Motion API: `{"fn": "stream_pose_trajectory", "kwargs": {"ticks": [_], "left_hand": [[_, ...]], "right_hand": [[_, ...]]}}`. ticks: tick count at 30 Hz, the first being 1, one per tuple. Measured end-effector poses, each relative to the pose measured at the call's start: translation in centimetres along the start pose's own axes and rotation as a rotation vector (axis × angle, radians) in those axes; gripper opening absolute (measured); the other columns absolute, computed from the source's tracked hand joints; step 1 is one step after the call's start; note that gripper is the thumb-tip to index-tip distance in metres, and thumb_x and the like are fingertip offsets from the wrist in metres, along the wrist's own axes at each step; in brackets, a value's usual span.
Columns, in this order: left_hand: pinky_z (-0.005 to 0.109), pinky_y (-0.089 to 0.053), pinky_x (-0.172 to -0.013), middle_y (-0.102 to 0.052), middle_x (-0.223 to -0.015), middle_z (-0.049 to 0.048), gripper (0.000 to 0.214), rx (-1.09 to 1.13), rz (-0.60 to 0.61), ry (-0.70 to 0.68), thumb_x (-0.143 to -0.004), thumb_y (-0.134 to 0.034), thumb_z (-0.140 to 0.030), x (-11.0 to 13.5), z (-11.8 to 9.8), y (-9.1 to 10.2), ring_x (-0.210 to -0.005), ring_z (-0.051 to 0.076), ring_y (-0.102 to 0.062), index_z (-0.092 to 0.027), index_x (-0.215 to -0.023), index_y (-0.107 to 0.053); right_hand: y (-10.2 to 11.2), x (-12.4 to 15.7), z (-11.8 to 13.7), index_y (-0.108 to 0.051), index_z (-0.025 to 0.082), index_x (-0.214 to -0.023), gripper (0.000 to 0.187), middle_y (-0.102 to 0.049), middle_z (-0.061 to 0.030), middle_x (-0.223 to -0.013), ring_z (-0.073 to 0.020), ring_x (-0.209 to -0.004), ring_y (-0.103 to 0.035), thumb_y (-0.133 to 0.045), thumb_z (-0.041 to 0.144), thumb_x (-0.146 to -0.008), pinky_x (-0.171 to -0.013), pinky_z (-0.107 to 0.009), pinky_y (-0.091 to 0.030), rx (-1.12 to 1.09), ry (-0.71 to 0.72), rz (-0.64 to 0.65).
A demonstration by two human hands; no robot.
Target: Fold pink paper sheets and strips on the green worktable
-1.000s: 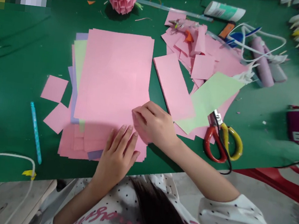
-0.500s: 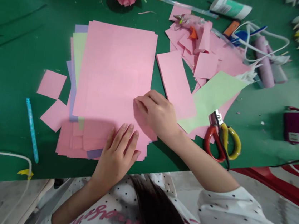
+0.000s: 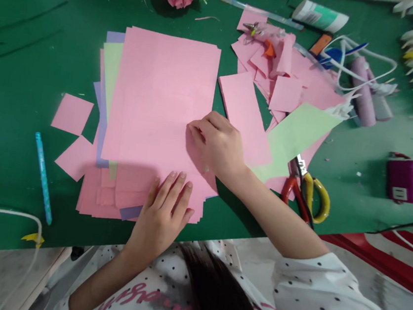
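A large pink sheet (image 3: pixel 161 95) lies on top of a stack of pink, green and purple paper (image 3: pixel 106 79) on the green table (image 3: pixel 23 64). My left hand (image 3: pixel 164 212) lies flat on the stack's near edge, fingers stretched out and close together, holding nothing. My right hand (image 3: pixel 218 145) rests on the sheet's lower right part. Its fingers are curled and pinch a turned-over flap of the pink sheet, with a darker fold showing under the palm.
Red and yellow scissors (image 3: pixel 308 194) lie right of my right arm, partly under a green sheet (image 3: pixel 294 132). Pink offcuts (image 3: pixel 279 69) pile up at the back right. A blue pen (image 3: pixel 43 176) and pink squares (image 3: pixel 72 114) lie left. A purple device (image 3: pixel 408 180) sits at the right.
My right hand has slid away from me across the pink sheet, taking the flap with it. My left hand has stayed in place on the stack.
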State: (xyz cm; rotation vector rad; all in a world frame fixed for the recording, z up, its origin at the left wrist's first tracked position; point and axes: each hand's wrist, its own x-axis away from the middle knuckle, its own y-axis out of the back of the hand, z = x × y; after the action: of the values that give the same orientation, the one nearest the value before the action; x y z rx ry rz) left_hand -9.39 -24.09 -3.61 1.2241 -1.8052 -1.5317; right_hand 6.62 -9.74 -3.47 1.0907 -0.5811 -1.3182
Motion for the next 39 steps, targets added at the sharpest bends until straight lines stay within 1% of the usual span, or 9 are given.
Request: {"fn": "stream_pose_trajectory", "kwargs": {"ticks": [6,11,17,23,27,31,35,39], "left_hand": [[0.047,-0.03,-0.129,-0.059,-0.152,0.014,0.048,0.005,-0.004,-0.001,-0.102,-0.057,-0.031,0.1,0.0,-0.2,-0.147,0.029,-0.051,-0.011,-0.145,-0.057],[0.046,-0.029,-0.129,-0.058,-0.153,0.0125,0.049,-0.007,0.005,-0.003,-0.101,-0.057,-0.032,0.2,0.1,-0.2,-0.147,0.029,-0.051,-0.012,-0.145,-0.057],[0.046,-0.028,-0.129,-0.059,-0.153,0.0124,0.048,-0.017,0.0,-0.007,-0.102,-0.057,-0.033,0.1,0.1,-0.2,-0.146,0.029,-0.052,-0.012,-0.145,-0.058],[0.046,-0.026,-0.13,-0.058,-0.154,0.0124,0.048,-0.02,0.001,-0.009,-0.102,-0.057,-0.034,0.1,0.1,-0.2,-0.145,0.029,-0.052,-0.012,-0.145,-0.058],[0.047,-0.026,-0.13,-0.058,-0.154,0.013,0.049,-0.015,0.005,-0.006,-0.102,-0.057,-0.033,0.2,0.1,-0.3,-0.146,0.029,-0.051,-0.012,-0.146,-0.057],[0.046,-0.026,-0.13,-0.058,-0.153,0.0127,0.049,-0.013,0.003,-0.007,-0.102,-0.057,-0.033,0.2,0.1,-0.3,-0.147,0.029,-0.051,-0.012,-0.146,-0.056],[0.046,-0.027,-0.129,-0.058,-0.153,0.0126,0.048,-0.02,0.001,-0.009,-0.102,-0.056,-0.033,0.2,0.1,-0.2,-0.145,0.029,-0.052,-0.011,-0.145,-0.057],[0.046,-0.028,-0.128,-0.058,-0.153,0.0126,0.048,-0.021,0.004,-0.009,-0.102,-0.057,-0.033,0.1,0.1,-0.2,-0.146,0.029,-0.052,-0.011,-0.145,-0.057]], "right_hand": [[-0.5,-1.1,-0.4,-0.072,0.018,-0.084,0.031,-0.061,-0.0093,-0.088,-0.0203,-0.082,-0.058,-0.046,0.017,-0.1,-0.069,-0.033,-0.043,0.04,-0.011,-0.029],[-0.8,-2.1,-0.7,-0.071,0.018,-0.084,0.027,-0.062,-0.0086,-0.089,-0.0205,-0.082,-0.058,-0.048,0.017,-0.099,-0.068,-0.034,-0.043,0.084,-0.008,-0.056],[-0.8,-2.7,-1.0,-0.07,0.019,-0.085,0.026,-0.061,-0.0092,-0.09,-0.0223,-0.086,-0.058,-0.048,0.018,-0.099,-0.07,-0.035,-0.046,0.057,-0.01,-0.039],[-1.3,-3.4,-2.1,-0.07,0.02,-0.09,0.026,-0.061,-0.0094,-0.091,-0.0239,-0.09,-0.06,-0.046,0.02,-0.1,-0.071,-0.037,-0.05,0.046,0.036,-0.057],[-1.6,-4.2,-2.6,-0.07,0.019,-0.093,0.026,-0.061,-0.0104,-0.094,-0.0249,-0.094,-0.061,-0.045,0.021,-0.101,-0.073,-0.038,-0.052,0.061,0.024,-0.024],[-1.7,-4.9,-2.7,-0.07,0.017,-0.094,0.029,-0.062,-0.0121,-0.098,-0.0266,-0.098,-0.062,-0.042,0.022,-0.103,-0.078,-0.04,-0.052,0.092,-0.017,0.013],[-1.9,-5.9,-3.2,-0.068,0.018,-0.096,0.03,-0.062,-0.0118,-0.099,-0.0269,-0.1,-0.062,-0.041,0.024,-0.104,-0.08,-0.041,-0.053,0.088,0.017,0.009],[-2.1,-6.7,-3.2,-0.065,0.018,-0.093,0.027,-0.061,-0.0115,-0.1,-0.0267,-0.101,-0.062,-0.04,0.022,-0.104,-0.081,-0.04,-0.052,0.11,0.029,-0.007]]}}
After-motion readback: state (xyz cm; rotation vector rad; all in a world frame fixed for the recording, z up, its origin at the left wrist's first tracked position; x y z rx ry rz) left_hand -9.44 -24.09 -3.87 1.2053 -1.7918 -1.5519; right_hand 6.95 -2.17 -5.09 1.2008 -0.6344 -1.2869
